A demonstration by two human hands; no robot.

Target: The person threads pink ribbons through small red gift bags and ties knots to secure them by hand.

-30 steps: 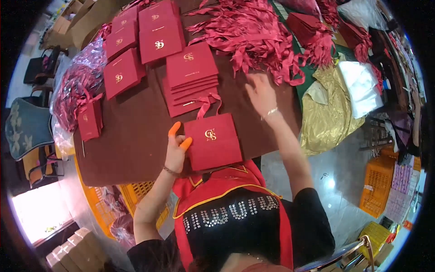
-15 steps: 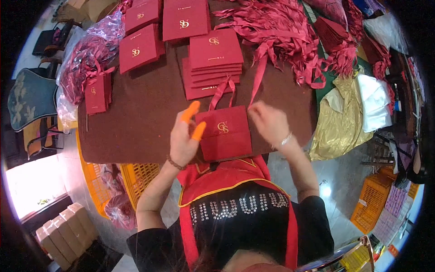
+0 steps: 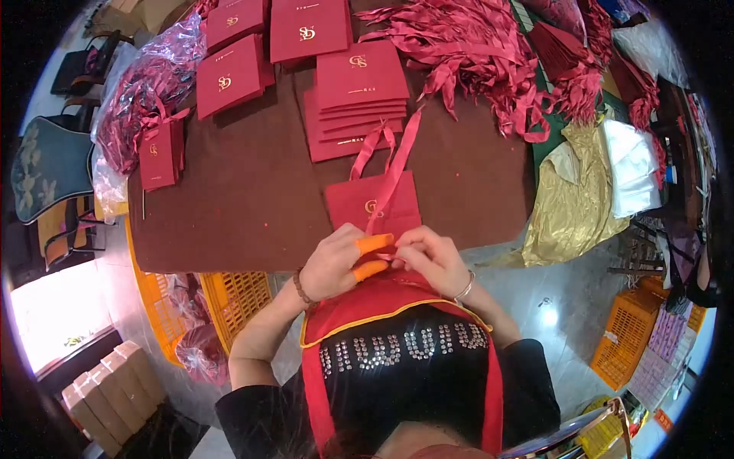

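A small dark red paper bag (image 3: 341, 200) with a gold emblem lies flat at the table's near edge, a ribbon loop (image 3: 364, 159) standing at its top. Across its front runs a loose red ribbon (image 3: 398, 166), down to my hands. My left hand (image 3: 330, 264), with orange finger cots on thumb and forefinger, pinches the ribbon's near end over the bag's lower part. Close beside it, my right hand (image 3: 436, 262) is closed in a pinch at the same ribbon end. The fingertips partly hide what they grip.
Stacks of red bags (image 3: 362, 80) stand just beyond, with more at back left (image 3: 229, 76). A heap of red ribbons (image 3: 466, 57) covers the back right. A small bag with handles (image 3: 158, 157) lies left; gold plastic wrapping (image 3: 577, 203) lies right. Orange crates (image 3: 237, 298) stand below the table.
The ribbon has come from beside the bag to across its front. My right hand has moved left and nearer me; my left hand has moved right and nearer me, meeting it.
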